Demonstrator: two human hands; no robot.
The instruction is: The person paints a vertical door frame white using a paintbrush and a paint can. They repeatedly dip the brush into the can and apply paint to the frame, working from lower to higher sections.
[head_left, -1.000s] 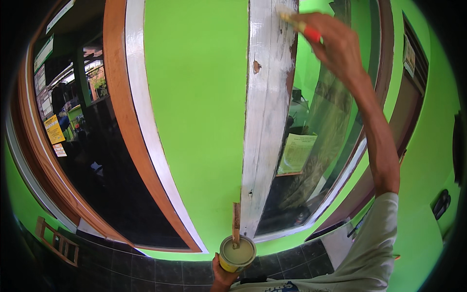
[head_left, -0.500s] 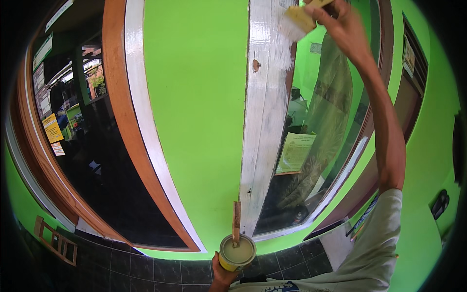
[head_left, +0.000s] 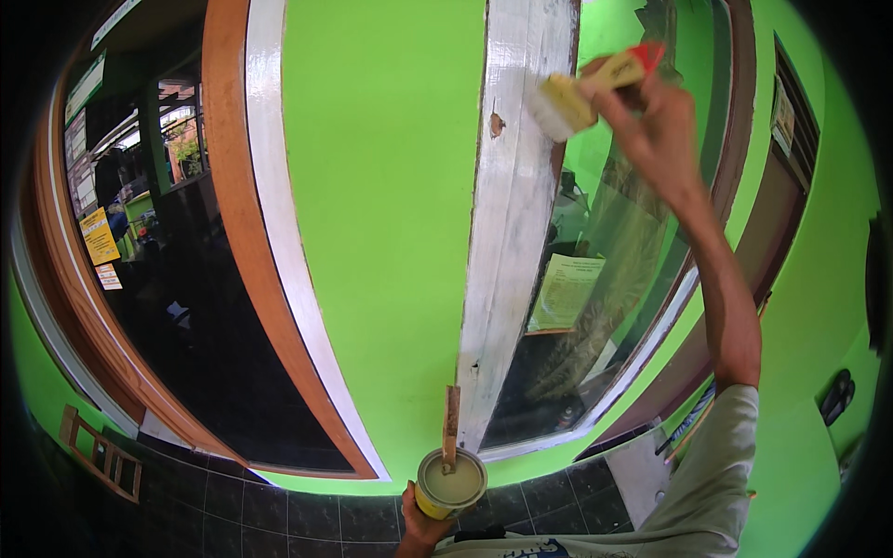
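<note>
A paintbrush with a yellowish handle and red end is gripped in my right hand. Its pale bristles meet the right edge of a white-painted wooden window frame, where the coat looks streaky and brown wood shows at the edge. Low in the middle, my left hand holds a small paint can by its side. The open can contains pale paint, and a flat wooden stick stands up in it.
Right of the frame is a window pane with a paper sheet on it. Green wall lies to the left, then a dark window with an orange-brown frame. A small wooden ladder rests at the lower left on dark floor tiles.
My right hand has moved down along the frame with the paintbrush, and the forearm is lower. My left hand keeps the can in nearly the same place.
</note>
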